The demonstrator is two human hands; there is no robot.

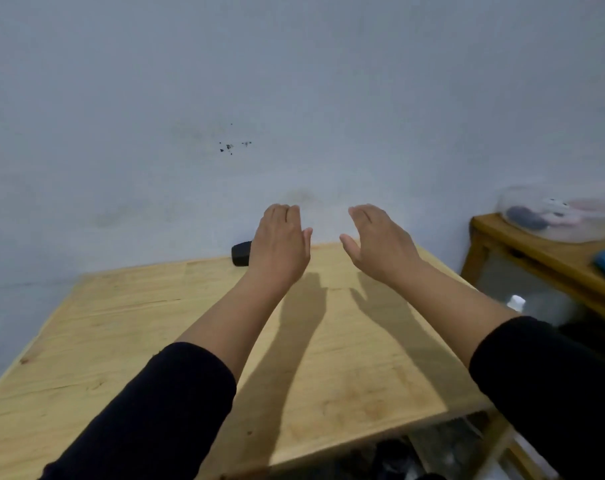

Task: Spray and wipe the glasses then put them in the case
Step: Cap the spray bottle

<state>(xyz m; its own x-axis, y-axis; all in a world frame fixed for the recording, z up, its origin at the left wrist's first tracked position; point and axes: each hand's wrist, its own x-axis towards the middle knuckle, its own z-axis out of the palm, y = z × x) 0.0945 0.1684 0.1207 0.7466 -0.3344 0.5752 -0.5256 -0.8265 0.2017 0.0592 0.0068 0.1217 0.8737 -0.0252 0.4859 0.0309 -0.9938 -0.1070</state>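
two flat hands (332, 244), smooth wooden table (121, 323)

home room | plywood table (121, 341) | scuffed wall (225, 98) | wooden cabinet (536, 258)

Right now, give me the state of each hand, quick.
Left hand: open, flat, holding nothing, raised in front of a small black object at the wall.
Right hand: open, fingers spread, holding nothing.

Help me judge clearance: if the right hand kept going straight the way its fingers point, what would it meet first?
Probably the wall: the right hand points past the table edge with nothing visible between, though depth is unclear.
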